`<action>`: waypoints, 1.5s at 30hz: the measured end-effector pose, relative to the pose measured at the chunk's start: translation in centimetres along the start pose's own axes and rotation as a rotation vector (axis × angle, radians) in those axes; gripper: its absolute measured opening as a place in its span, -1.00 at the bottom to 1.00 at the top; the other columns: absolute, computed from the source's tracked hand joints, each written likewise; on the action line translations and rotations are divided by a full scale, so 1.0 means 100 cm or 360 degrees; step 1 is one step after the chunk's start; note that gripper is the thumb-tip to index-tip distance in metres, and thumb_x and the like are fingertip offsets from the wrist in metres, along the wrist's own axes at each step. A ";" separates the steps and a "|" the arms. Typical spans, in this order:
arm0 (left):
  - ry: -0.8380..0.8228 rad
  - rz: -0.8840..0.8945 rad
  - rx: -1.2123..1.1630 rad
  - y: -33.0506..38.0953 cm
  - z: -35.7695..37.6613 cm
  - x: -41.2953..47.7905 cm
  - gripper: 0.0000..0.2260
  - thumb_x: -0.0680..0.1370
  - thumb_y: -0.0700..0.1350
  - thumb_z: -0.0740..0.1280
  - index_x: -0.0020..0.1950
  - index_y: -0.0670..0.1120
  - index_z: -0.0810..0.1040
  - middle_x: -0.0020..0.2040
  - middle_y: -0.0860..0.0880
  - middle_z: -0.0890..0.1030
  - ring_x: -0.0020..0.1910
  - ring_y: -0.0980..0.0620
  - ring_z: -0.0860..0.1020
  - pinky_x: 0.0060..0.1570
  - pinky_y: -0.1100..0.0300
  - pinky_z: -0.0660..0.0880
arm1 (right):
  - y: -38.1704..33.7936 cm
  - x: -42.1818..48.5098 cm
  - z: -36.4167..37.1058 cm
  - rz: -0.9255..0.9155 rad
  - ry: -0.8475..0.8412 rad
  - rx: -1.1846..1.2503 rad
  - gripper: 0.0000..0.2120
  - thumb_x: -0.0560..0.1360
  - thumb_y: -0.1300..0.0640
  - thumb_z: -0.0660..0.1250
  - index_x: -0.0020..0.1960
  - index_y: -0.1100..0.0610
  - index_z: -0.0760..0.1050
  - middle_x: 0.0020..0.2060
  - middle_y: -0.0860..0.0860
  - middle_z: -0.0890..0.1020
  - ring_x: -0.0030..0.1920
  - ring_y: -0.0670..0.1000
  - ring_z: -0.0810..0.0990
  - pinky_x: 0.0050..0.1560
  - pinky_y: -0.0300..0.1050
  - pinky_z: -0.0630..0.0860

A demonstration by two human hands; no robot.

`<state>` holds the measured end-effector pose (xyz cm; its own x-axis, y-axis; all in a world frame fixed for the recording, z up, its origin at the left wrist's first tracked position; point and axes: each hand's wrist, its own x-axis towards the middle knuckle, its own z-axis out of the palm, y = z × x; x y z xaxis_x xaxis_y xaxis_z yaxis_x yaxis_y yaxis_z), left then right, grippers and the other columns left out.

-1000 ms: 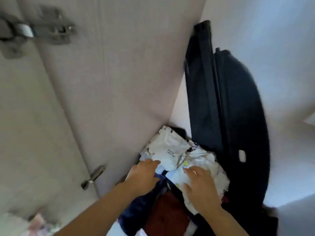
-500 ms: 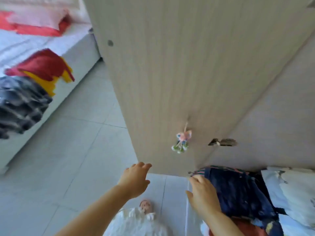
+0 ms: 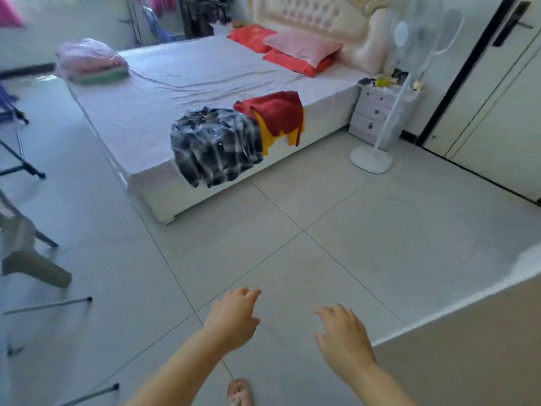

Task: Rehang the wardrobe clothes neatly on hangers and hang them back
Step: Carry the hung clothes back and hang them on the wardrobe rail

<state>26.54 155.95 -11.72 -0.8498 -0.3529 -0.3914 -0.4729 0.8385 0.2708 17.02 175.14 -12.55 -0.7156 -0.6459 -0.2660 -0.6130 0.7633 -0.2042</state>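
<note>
While left hand (image 3: 234, 317) and right hand (image 3: 344, 332) hung empty, fingers loose, over floor (image 3: 366, 230), I saw plaid shirt (image 3: 215, 145) and red garment (image 3: 275, 112) draped side by side over bed (image 3: 175, 83) edge. Judged both light, limp; grab at shoulders.

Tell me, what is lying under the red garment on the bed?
A yellow garment shows from beneath the red garment, hanging over the edge of the bed beside a checked shirt. How far the yellow one reaches underneath is covered, as is anything else below.
</note>
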 end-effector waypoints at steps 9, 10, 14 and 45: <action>0.0094 -0.0204 -0.0129 -0.101 -0.077 0.082 -0.50 0.58 0.01 0.20 0.48 0.03 0.11 0.38 -0.01 0.31 0.33 -0.06 0.32 0.28 0.08 0.29 | -0.081 0.159 -0.037 -0.0221 0.0000 -0.0051 -0.57 0.54 -0.02 0.19 0.40 -0.07 0.24 0.27 -0.09 0.38 0.28 -0.01 0.34 0.21 -0.17 0.27; 0.0097 -0.0228 -0.0146 -0.109 -0.081 0.091 -0.49 0.57 0.01 0.20 0.48 0.04 0.11 0.38 -0.01 0.31 0.33 -0.05 0.32 0.28 0.09 0.28 | -0.086 0.174 -0.039 -0.0240 -0.0007 -0.0056 -0.57 0.55 -0.02 0.18 0.40 -0.07 0.24 0.26 -0.09 0.38 0.28 -0.01 0.34 0.21 -0.17 0.28; 0.0062 -0.0331 -0.0195 -0.134 -0.095 0.136 -0.49 0.57 0.02 0.20 0.48 0.04 0.11 0.39 0.00 0.31 0.34 -0.04 0.32 0.27 0.11 0.28 | -0.096 0.238 -0.048 -0.0301 -0.0070 -0.0073 -0.57 0.54 0.00 0.19 0.40 -0.07 0.24 0.26 -0.09 0.38 0.27 -0.02 0.33 0.19 -0.18 0.26; 0.0055 -0.0655 -0.0200 -0.362 -0.371 0.609 -0.66 0.55 -0.03 0.20 0.33 0.00 0.32 0.25 -0.04 0.40 0.20 -0.09 0.41 0.10 0.06 0.40 | -0.232 0.867 -0.187 -0.0570 -0.0326 -0.0311 -0.57 0.54 0.00 0.22 0.39 -0.02 0.29 0.31 -0.03 0.37 0.31 0.02 0.33 0.28 -0.10 0.25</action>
<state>-16.75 88.71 -12.77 -0.5906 -0.6630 -0.4600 -0.7970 0.5685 0.2038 -37.06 101.10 -13.22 -0.3779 -0.8369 -0.3958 -0.8756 0.4620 -0.1409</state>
